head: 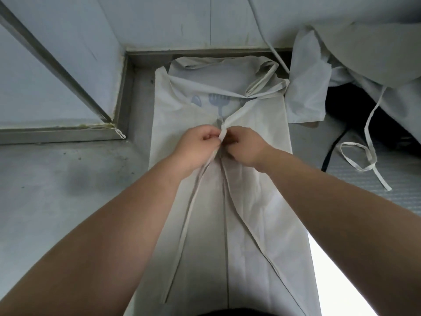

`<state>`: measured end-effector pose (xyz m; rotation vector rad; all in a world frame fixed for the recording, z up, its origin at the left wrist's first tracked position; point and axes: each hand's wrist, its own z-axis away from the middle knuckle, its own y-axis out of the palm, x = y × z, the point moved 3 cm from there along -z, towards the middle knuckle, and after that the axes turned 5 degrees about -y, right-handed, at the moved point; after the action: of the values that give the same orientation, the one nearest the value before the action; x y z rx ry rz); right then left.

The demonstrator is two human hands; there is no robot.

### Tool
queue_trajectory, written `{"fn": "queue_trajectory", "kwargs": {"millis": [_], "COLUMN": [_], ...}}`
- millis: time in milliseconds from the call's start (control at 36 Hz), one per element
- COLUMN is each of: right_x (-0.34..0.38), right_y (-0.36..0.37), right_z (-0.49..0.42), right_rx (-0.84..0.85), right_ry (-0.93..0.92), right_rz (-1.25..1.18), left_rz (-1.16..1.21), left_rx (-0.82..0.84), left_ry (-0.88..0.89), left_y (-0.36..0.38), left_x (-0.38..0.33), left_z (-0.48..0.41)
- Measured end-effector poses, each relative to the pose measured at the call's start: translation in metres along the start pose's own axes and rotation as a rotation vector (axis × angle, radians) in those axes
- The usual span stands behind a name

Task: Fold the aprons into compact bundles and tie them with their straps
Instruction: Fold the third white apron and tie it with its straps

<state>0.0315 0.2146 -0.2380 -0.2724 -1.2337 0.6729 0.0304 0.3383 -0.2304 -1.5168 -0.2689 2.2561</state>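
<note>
A white apron [255, 137] with a blue spoon-and-fork print lies lengthwise on the steel counter [57, 190], its sides folded in toward the middle. My left hand [198, 144] and my right hand [243, 147] meet over its centre. Both pinch the apron's straps [223, 132] where these cross. Two loose strap ends [182, 226] trail down the cloth toward me. The neck loop [262, 80] lies bunched at the apron's far end.
More white aprons [364, 42] are heaped at the back right, with a loose strap [369, 160] looping over the ribbed counter and a dark object [355, 103] beneath. A raised steel ledge [59, 133] runs along the left, and the wall stands behind.
</note>
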Motion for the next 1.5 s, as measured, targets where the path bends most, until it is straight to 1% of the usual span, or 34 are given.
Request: {"fn": "queue_trajectory", "kwargs": {"millis": [56,111,194,278,333,389,444,500,556,639,694,750,833,889,917,944,972,1028,1056,1083,1111,1167,1194,1222,1250,1278,1333,1389,1500], "right_x": [0.002,0.004,0.003,0.0,0.0,-0.001,0.0,-0.001,-0.003,-0.014,-0.024,-0.033,-0.036,-0.042,-0.044,-0.047,-0.048,-0.045,-0.038,-0.029,-0.016,-0.005,-0.007,-0.01,-0.011,-0.014,-0.013,-0.01,-0.01], "right_y": [-0.001,-0.002,-0.001,-0.003,-0.007,-0.009,-0.009,-0.012,-0.018,-0.033,-0.036,-0.041,-0.05,-0.058,-0.06,-0.061,-0.059,-0.053,-0.049,-0.046,-0.037,-0.019,-0.012,-0.006,-0.002,-0.002,-0.001,-0.001,-0.002], "right_z": [-0.002,-0.003,-0.007,-0.012,-0.013,-0.013,-0.013,-0.014,-0.015,-0.012,-0.007,-0.001,0.007,0.014,0.015,0.015,0.014,0.015,0.016,0.016,0.015,0.011,0.009,0.007,0.005,0.004,0.002,0.002,0.004], "right_rx": [0.009,0.023,0.038,-0.047,-0.095,-0.109,-0.138,-0.229,-0.354,-0.517,-0.571,-0.635,-0.835,-0.979,-1.01,-0.997,-0.968,-1.002,-1.002,-0.942,-0.798,-0.429,-0.273,-0.17,-0.117,-0.107,-0.121,-0.114,-0.11], "right_ry": [-0.026,-0.057,-0.078,-0.086,-0.127,-0.187,-0.249,-0.251,-0.136,0.182,0.344,0.446,0.593,0.63,0.607,0.577,0.552,0.517,0.457,0.344,0.222,0.032,0.01,0.018,0.028,0.045,0.061,0.068,0.052], "right_rz": [-0.058,-0.113,-0.148,-0.155,-0.14,-0.053,0.005,-0.031,-0.196,-0.628,-0.844,-0.961,-1.171,-1.331,-1.377,-1.339,-1.228,-0.904,-0.738,-0.561,-0.377,0.008,0.19,0.341,0.454,0.509,0.51,0.501,0.474], "left_rz": [0.11,0.102,-0.002,-0.218,-0.379,-0.483,-0.528,-0.537,-0.508,-0.453,-0.446,-0.507,-0.575,-0.604,-0.622,-0.654,-0.714,-0.88,-0.948,-0.995,-1.044,-1.145,-1.19,-1.215,-1.215,-1.203,-1.211,-1.255,-1.331], "left_rx": [0.044,0.055,0.033,0.068,0.068,0.068,0.063,0.044,0.027,-0.018,-0.035,-0.018,-0.012,-0.04,-0.06,-0.085,-0.119,-0.197,-0.226,-0.239,-0.25,-0.263,-0.264,-0.272,-0.283,-0.292,-0.309,-0.327,-0.374], "left_ry": [0.016,0.049,0.155,0.24,0.193,0.131,0.139,0.14,0.143,0.144,0.148,0.166,0.146,0.123,0.116,0.114,0.109,0.079,0.052,0.019,-0.017,-0.091,-0.138,-0.195,-0.251,-0.299,-0.376,-0.417,-0.368], "left_y": [0.001,0.001,-0.004,-0.004,-0.002,-0.001,-0.001,-0.003,-0.005,-0.009,-0.011,-0.011,-0.008,-0.008,-0.009,-0.011,-0.014,-0.024,-0.03,-0.034,-0.042,-0.054,-0.06,-0.068,-0.078,-0.083,-0.097,-0.107,-0.116], "left_x": [-0.007,-0.01,-0.01,-0.005,0.002,0.007,0.008,0.007,0.005,0.005,0.005,0.004,0.005,0.004,0.003,0.003,0.003,0.003,0.003,0.003,0.004,0.007,0.009,0.01,0.012,0.015,0.02,0.026,0.037], "left_z": [-0.004,-0.006,-0.011,-0.019,-0.026,-0.032,-0.036,-0.037,-0.036,-0.033,-0.033,-0.033,-0.037,-0.037,-0.037,-0.036,-0.035,-0.031,-0.029,-0.027,-0.024,-0.02,-0.019,-0.017,-0.015,-0.015,-0.011,-0.006,-0.004]}}
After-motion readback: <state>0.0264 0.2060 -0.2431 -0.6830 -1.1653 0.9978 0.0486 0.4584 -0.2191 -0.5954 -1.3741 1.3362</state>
